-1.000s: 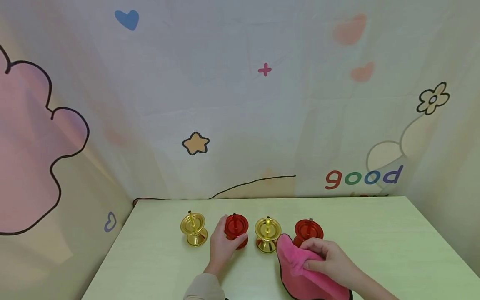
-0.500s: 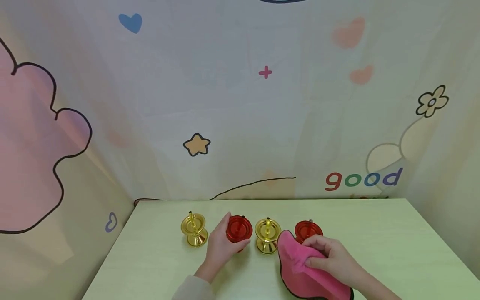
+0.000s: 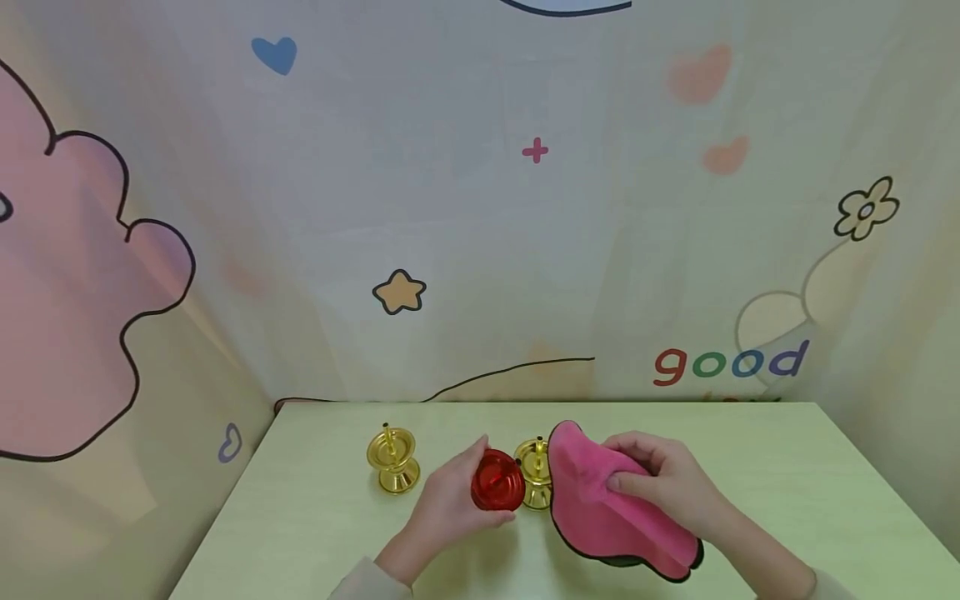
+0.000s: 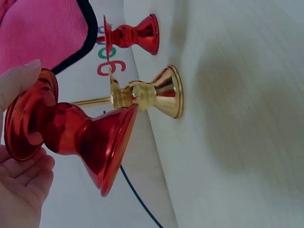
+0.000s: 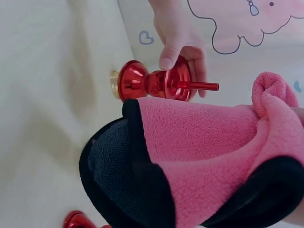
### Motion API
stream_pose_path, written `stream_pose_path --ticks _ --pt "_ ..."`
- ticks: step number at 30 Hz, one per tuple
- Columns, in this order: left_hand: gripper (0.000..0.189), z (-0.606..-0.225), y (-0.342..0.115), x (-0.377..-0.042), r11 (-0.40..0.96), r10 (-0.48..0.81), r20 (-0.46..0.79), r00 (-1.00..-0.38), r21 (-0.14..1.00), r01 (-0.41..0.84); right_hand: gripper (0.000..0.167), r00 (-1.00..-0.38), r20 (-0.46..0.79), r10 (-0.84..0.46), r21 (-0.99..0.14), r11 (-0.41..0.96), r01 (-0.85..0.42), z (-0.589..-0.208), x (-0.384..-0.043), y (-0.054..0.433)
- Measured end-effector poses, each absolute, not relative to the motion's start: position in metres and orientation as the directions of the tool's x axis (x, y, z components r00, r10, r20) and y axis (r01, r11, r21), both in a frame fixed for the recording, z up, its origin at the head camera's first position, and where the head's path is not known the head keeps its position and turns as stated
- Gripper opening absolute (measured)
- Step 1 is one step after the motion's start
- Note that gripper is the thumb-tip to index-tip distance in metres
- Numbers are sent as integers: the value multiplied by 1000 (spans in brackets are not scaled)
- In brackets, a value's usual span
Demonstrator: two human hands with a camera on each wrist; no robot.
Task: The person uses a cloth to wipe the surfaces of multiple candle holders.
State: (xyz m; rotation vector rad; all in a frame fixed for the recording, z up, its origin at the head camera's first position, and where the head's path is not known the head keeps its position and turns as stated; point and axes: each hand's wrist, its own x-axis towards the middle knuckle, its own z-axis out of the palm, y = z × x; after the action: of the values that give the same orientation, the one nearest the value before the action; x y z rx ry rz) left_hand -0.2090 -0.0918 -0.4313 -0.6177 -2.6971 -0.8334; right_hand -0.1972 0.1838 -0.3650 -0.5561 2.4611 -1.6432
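Note:
My left hand [image 3: 447,504] grips a red metal candle holder [image 3: 497,482] by its upper dish, thumb on one side and fingers on the other. In the left wrist view the red holder's flared base [image 4: 107,152] is off the table and tilted. My right hand [image 3: 669,483] pinches a bunched pink cloth [image 3: 600,508] with black edging; the right wrist view shows its dark underside [image 5: 111,161]. The cloth hangs close to the held red holder, and a gap shows between them in the head view. Behind them stands a gold candle holder [image 3: 536,493], partly covered.
Another gold candle holder [image 3: 393,460] stands upright at the left of the pale table [image 3: 300,517]. A second red holder [image 4: 137,35] stands on the table; the cloth hides it in the head view. A printed curtain [image 3: 480,208] hangs behind the table's back edge.
My left hand has lifted the red candle holder and brought it right and nearer, tilting it. My right hand has raised the pink cloth, which now covers the right-hand red holder in the head view.

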Motion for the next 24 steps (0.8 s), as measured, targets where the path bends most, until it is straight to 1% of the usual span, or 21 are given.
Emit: stream_pose_path --ticks 5,10,13,17,19,24 --pt "93 -420 -88 -202 754 383 298 -874 446 482 40 -922 91 -376 -902 362 -236 -353 -203 175" --pt "92 -410 -82 -196 773 439 269 -857 374 513 38 -914 111 -389 -872 402 -277 -342 -207 162" --pt "91 -406 -79 -192 780 466 303 -832 303 547 35 -894 142 -424 -849 412 -330 -339 -208 153" --pt "88 -401 -74 -189 771 491 378 -785 233 593 31 -848 178 -499 -803 424 -418 -341 -207 142" --pt "88 -399 -73 -187 766 491 397 -775 227 602 29 -827 185 -530 -778 435 -453 -343 -206 138" --pt "90 -398 -73 -185 771 471 402 -785 244 588 33 -785 186 -591 -731 451 -512 -349 -203 135"
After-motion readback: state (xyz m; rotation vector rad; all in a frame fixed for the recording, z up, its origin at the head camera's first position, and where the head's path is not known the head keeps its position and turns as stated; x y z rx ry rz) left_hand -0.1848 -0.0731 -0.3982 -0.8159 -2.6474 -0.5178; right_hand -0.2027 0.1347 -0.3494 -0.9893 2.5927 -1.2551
